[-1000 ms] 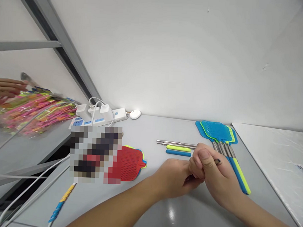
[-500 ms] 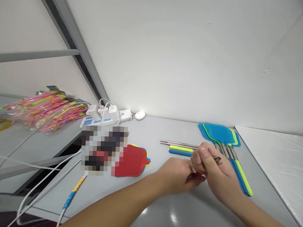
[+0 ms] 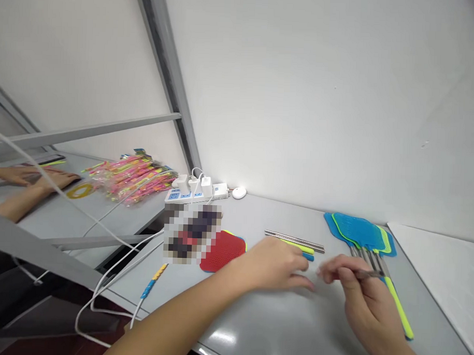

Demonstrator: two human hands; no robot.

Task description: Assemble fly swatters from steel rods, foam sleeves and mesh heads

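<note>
My right hand (image 3: 359,290) is closed around a thin metal rod (image 3: 369,274), whose tip sticks out to the right; a trace of red shows by the fingers. Apart from it, my left hand (image 3: 278,264) has its fingers and thumb spread and nothing in them. Just behind the left hand lie metal tubes (image 3: 295,240) and a yellow-green handle (image 3: 306,249) beside a blue handle (image 3: 308,256). Red mesh fly swatter heads (image 3: 224,252) rest near my left forearm, partly covered by it. Blue and yellow-green fly swatters (image 3: 359,231) are piled behind my right hand.
A power strip (image 3: 217,191) with white plugs stands by the wall, next to a white round object (image 3: 239,192). White cables run down at left. Bagged pink items (image 3: 132,176) and another person's hands (image 3: 46,184) are on the neighbouring table. A white board (image 3: 439,267) lies right.
My hands have come apart. The right hand keeps the metal rod, while the left has let go and opened. The view has swung left, bringing another person's hands in.
</note>
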